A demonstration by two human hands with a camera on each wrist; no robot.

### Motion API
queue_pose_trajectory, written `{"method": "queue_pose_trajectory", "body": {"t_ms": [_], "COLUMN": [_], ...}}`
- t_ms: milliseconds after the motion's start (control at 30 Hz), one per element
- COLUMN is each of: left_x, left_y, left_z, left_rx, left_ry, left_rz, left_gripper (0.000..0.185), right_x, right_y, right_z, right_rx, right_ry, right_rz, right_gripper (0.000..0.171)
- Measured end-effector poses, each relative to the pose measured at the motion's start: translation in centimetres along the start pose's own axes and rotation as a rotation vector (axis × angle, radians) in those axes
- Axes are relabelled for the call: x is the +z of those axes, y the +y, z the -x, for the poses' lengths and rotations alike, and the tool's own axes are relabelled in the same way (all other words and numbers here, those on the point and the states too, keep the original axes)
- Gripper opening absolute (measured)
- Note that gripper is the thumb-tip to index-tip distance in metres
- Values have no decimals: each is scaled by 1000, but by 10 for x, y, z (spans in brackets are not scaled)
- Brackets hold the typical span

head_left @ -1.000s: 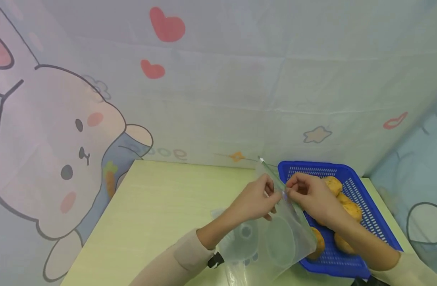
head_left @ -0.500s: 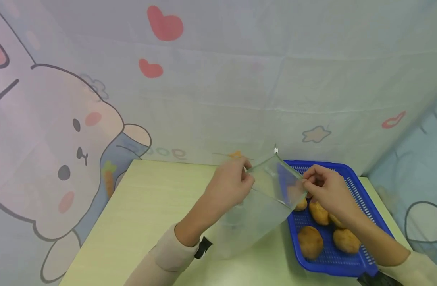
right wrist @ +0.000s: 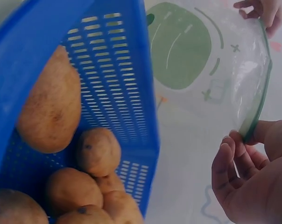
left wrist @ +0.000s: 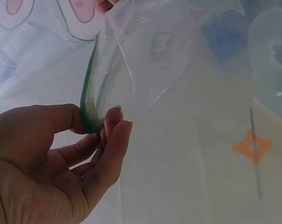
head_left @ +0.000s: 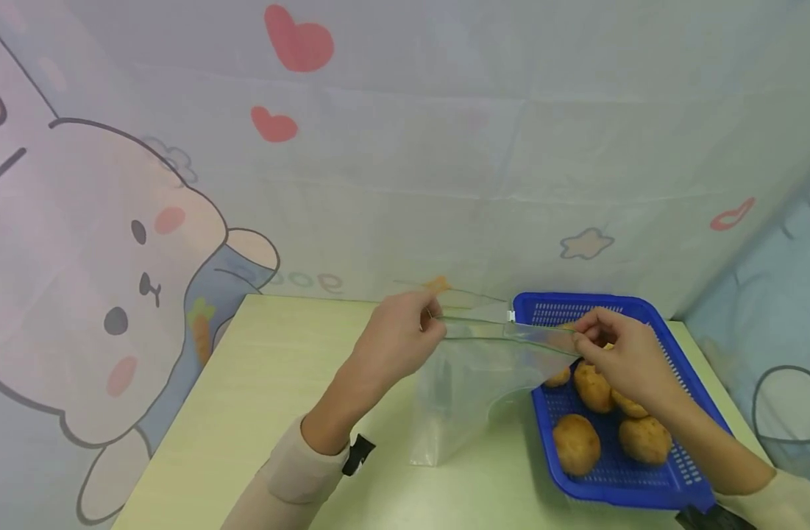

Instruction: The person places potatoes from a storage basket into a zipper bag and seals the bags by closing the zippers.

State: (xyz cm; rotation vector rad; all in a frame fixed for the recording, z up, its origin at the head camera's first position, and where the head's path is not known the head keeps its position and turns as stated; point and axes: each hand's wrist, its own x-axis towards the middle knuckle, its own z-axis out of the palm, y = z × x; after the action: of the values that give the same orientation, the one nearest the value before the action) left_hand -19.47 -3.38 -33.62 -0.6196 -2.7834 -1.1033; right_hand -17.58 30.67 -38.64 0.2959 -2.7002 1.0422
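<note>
Above the table's [head_left: 279, 412] back edge, our left hand [head_left: 394, 346] and right hand [head_left: 626, 353] pinch the bag's [head_left: 471, 390] rim, spreading it beside the basket [head_left: 676, 383]; thin film could slip free.

A pale wooden table [head_left: 279, 383] stands before a cartoon rabbit backdrop [head_left: 133, 243] with red hearts. At the table's right, a blue basket [head_left: 663, 346] holds several brown potatoes [head_left: 575, 444].

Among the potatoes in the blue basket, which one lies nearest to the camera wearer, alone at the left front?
The potato at the front left of the blue basket. It lies apart, with bare mesh around it; the others cluster farther back, toward the right hand.
</note>
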Motion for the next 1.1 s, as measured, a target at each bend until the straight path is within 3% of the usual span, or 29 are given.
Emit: {"method": "queue_pose_trajectory", "body": {"t_ms": [167, 400, 533, 667, 800, 1000, 1100], "left_x": [4, 16, 23, 24, 23, 25, 27], "left_y": [-3, -14, -19, -22, -25, -27, -26], "left_z": [-1, -3, -4, -4, -3, -5, -7], "left_rx": [33, 14, 72, 133, 182, 311, 331], "left_ry": [-5, -49, -44, -111, -171, -147, -126], "left_rz": [64, 312, 368, 423, 396, 233, 190], "left_gripper": [17, 19, 22, 39, 52, 41, 40], "right_x": [0, 6, 11, 13, 14, 17, 18], "right_y": [8, 11, 10, 9, 8, 6, 5], "right_z": [1, 1, -1, -3, -5, -6, -7], "right_rx": [30, 41, 34, 27, 35, 45, 39], "right_ry": [-7, 7, 5, -3, -15, -46, -60], "right_rz": [-18, -48, -67, -81, -100, -147, -171], "right_gripper": [3, 4, 4, 5, 5, 6, 7]}}
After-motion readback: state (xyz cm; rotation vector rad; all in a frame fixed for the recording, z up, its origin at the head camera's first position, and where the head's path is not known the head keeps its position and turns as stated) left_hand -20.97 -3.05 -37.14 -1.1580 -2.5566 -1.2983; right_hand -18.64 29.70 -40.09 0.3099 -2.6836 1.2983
